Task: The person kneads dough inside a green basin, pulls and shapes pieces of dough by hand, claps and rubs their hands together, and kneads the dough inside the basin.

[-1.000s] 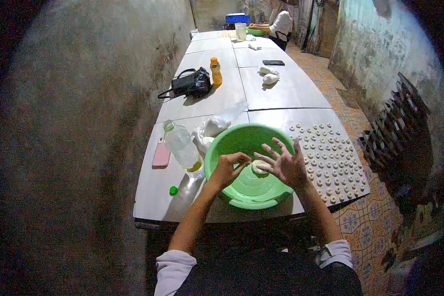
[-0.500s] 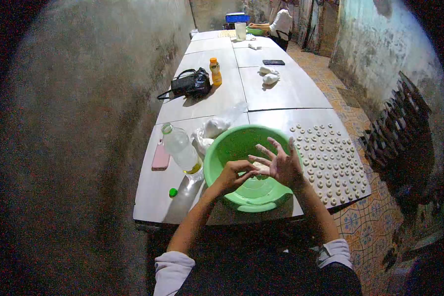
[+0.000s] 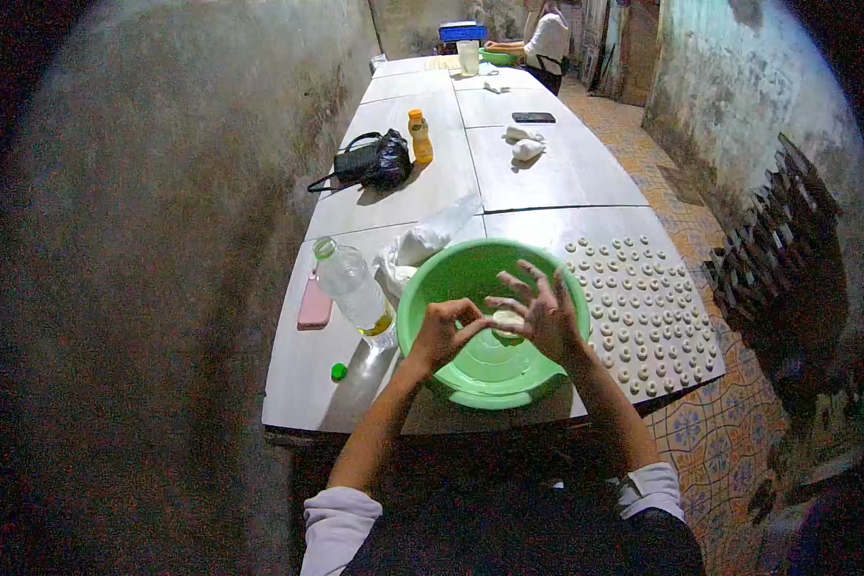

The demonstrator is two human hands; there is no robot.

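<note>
A small pale, rounded piece of dough is held between my two hands, above the inside of a green plastic basin. My left hand pinches the dough's left edge with thumb and fingertips. On the other side, my right hand supports the dough near its thumb and lower fingers, while its upper fingers stay raised and spread. White powder or dough coats the right fingers. Several small ring-shaped dough pieces lie in rows on the table to the right of the basin.
Left of the basin stand an uncapped clear bottle, its green cap and a pink phone. A plastic bag touches the basin's far side. Farther away are a black bag, an orange bottle and another person.
My right fingers have curled in slightly around the dough, which now shows more of its round face. My left hand has shifted a little and still pinches the edge.
</note>
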